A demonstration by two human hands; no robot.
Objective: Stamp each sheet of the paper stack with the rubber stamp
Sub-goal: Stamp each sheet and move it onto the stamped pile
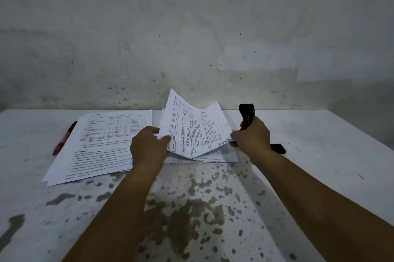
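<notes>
Pen [64,138] left of papers [102,144] (on table [319,155])

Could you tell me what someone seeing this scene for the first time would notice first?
Probably the lifted sheet at the centre, bowed up off the right-hand stack and pinched by the left hand and right hand, with a blue stamp mark near its right edge. The right hand also grips the black rubber stamp. A second pile lies left, beside a red pen.

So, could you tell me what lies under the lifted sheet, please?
Under the lifted sheet more printed sheets lie flat on the table. Their middles are covered, so any stamps there cannot be seen.
</notes>
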